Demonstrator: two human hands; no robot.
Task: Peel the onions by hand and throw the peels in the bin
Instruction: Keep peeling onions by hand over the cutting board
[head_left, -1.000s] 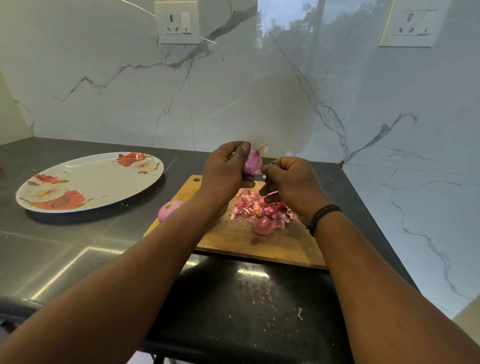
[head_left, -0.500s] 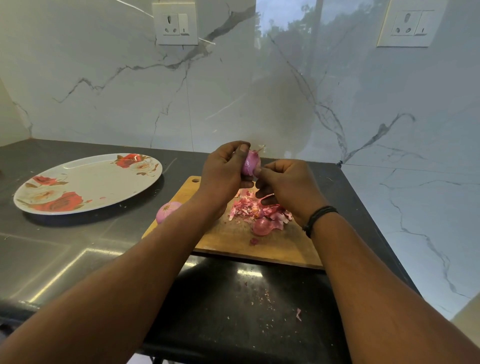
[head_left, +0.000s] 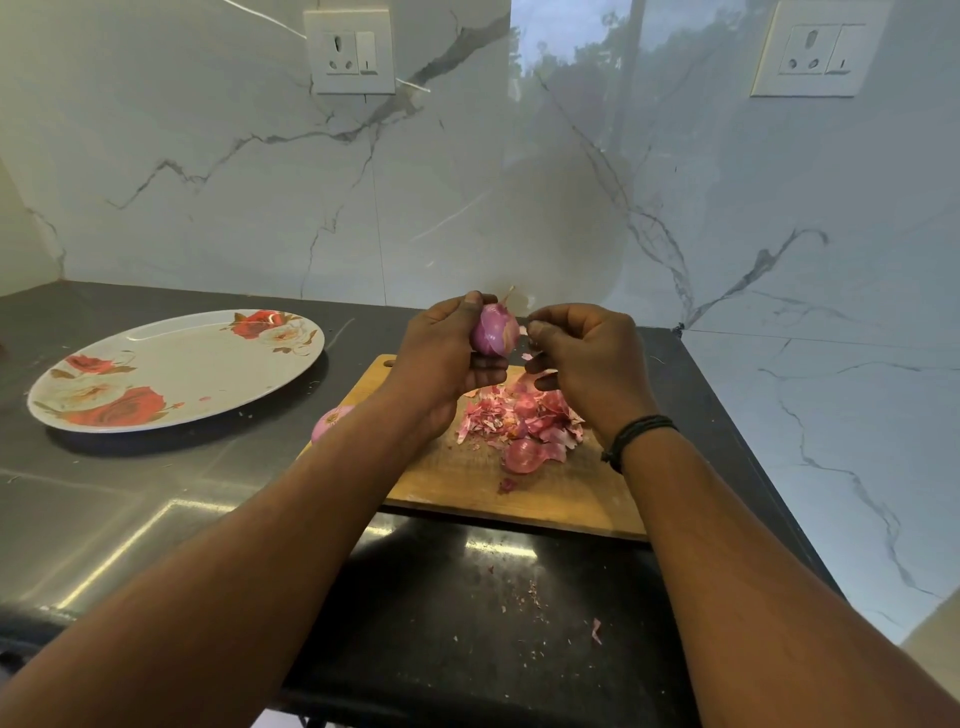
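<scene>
A dark glossy counter (head_left: 156, 519) meets white grey-veined marble walls (head_left: 234, 208) in a corner beyond the fingers. Two white wall sockets (head_left: 349, 51) (head_left: 815, 52) sit high, and the marble reflects daylight.

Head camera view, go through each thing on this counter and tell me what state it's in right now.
Left hand: grips the held onion.
Held onion: off the board, partly peeled.
Right hand: pinches skin at the onion's side.
Peels: heaped on the cutting board.
Second onion: beside the board, untouched.
Plate: almost bare.

Pink onion (head_left: 495, 332) held aloft, peels (head_left: 522, 422) heaped below
</scene>
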